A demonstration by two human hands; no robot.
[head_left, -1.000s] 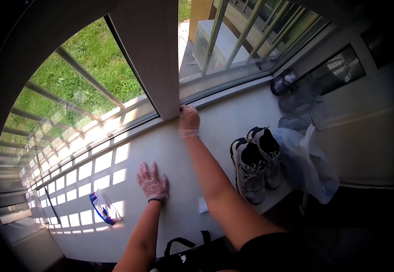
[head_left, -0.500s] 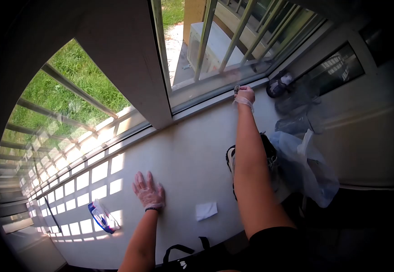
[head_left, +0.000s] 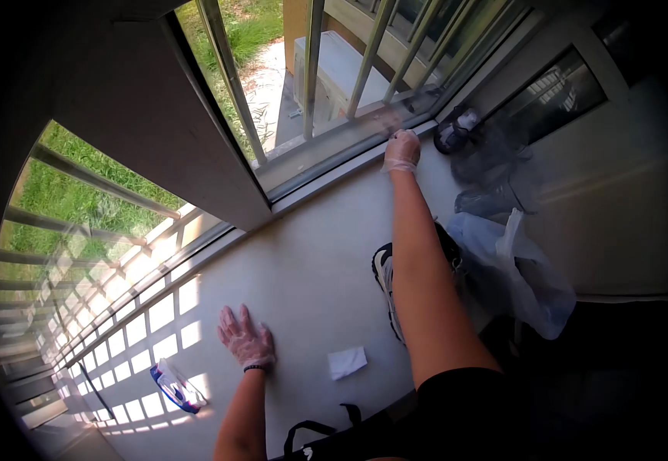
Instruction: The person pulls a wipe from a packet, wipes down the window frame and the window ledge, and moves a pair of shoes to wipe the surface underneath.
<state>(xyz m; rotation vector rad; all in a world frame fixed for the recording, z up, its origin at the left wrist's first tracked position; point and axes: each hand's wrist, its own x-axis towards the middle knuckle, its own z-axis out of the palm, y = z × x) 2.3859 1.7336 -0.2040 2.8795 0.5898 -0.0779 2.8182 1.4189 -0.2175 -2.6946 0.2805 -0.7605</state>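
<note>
My left hand [head_left: 246,340], in a clear plastic glove, lies flat with spread fingers on the white sill [head_left: 311,269]. My right hand [head_left: 403,151], gloved the same way, reaches far forward to the window's bottom frame [head_left: 341,165]. Its fingers are curled together at the glass; whatever is in them is mostly hidden by the hand. A folded white tissue [head_left: 347,363] lies to the right of my left hand. On the other side, in barred sunlight, is a blue and clear plastic pack [head_left: 178,386].
Under my right forearm sits a black and light shoe [head_left: 384,276], partly covered. Beside it are a pale blue plastic bag [head_left: 533,269] and a greyish clear bag [head_left: 487,161]. A dark rounded object [head_left: 457,129] stands in the far corner. Metal bars [head_left: 312,69] run outside the glass.
The view has shifted, and my right hand has turned at the window frame, hiding the small greyish thing seen at its fingertips before. My left hand stays flat on the sill.
</note>
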